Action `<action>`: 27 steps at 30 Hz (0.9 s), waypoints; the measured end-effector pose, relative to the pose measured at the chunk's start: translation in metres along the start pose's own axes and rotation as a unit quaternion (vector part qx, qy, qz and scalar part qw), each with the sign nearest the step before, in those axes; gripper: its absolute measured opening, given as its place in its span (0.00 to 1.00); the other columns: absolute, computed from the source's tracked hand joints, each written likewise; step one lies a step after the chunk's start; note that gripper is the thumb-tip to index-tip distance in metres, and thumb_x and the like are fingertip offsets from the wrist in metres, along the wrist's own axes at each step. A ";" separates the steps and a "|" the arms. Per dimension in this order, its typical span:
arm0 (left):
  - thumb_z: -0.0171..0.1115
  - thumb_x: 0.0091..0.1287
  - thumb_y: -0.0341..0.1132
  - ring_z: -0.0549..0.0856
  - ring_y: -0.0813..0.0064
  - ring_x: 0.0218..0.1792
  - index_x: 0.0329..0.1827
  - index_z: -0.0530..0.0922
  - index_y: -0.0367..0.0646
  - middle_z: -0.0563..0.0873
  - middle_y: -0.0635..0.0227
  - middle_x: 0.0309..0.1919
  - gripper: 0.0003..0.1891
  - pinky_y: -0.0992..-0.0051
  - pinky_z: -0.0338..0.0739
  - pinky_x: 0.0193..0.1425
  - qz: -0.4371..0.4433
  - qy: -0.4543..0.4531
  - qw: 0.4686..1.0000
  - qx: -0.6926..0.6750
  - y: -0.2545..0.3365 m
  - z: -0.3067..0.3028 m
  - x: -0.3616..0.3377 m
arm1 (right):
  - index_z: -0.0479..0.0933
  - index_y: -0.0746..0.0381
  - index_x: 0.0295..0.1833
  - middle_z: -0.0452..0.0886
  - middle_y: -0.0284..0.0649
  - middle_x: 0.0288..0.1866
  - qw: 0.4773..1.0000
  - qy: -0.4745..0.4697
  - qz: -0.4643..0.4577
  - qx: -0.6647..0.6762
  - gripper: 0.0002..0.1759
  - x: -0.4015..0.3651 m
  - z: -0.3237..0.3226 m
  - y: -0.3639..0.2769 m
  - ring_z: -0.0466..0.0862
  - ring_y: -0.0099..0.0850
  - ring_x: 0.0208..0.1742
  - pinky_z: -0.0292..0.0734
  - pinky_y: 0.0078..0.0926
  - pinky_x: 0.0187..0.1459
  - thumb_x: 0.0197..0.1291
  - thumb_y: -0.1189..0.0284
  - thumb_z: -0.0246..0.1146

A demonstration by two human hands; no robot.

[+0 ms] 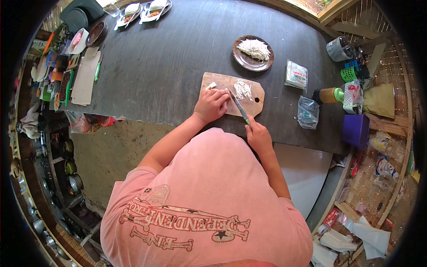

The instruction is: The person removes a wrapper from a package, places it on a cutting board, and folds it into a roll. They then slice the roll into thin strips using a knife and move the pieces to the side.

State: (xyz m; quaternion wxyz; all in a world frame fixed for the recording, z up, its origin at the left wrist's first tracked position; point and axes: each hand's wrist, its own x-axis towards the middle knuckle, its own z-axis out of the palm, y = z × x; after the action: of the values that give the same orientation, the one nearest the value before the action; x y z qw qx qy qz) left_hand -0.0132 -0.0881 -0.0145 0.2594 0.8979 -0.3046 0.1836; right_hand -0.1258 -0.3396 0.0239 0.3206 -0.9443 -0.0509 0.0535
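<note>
A wooden cutting board (213, 78) lies on the dark table near its front edge. On it, my left hand (212, 104) is closed, its fingertips pressed down on a white piece (211, 85) that shows beyond the knuckles. My right hand (259, 134) is wrapped round the green handle of a knife (239, 107), whose blade slants over the board with the tip beside my left fingers. Thin white strips (243, 90) are heaped right of the blade. Behind the board, a brown plate (240, 58) bears a mound of white shreds (254, 49).
Right of the board are a white packet (296, 74), a clear plastic bag (308, 112), a green-capped jar (329, 95) and a purple container (356, 131). Two served plates (155, 11) stand at the far left. A green knife (97, 71) lies beside cardboard (85, 78).
</note>
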 end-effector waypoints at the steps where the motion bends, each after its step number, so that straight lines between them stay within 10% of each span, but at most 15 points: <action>1: 0.72 0.63 0.34 0.88 0.67 0.58 0.57 0.87 0.51 0.90 0.73 0.57 0.18 0.60 0.79 0.67 -0.003 0.001 1.000 -0.002 0.000 0.000 0.000 | 0.77 0.58 0.76 0.90 0.54 0.43 1.000 0.000 0.000 -0.006 0.25 0.000 -0.001 -0.001 0.90 0.58 0.45 0.85 0.57 0.46 0.78 0.68 0.66; 27: 0.72 0.64 0.36 0.87 0.68 0.59 0.56 0.88 0.50 0.90 0.74 0.59 0.16 0.61 0.79 0.66 0.004 0.000 1.000 0.006 -0.002 0.001 -0.002 | 0.77 0.59 0.75 0.90 0.51 0.42 0.998 -0.013 -0.010 -0.065 0.24 0.004 -0.007 -0.008 0.91 0.57 0.42 0.85 0.56 0.42 0.77 0.69 0.67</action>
State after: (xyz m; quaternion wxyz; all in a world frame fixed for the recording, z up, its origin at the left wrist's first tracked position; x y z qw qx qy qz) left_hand -0.0131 -0.0870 -0.0169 0.2535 0.8983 -0.3066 0.1864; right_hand -0.1214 -0.3371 0.0341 0.2586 -0.9618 -0.0680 0.0592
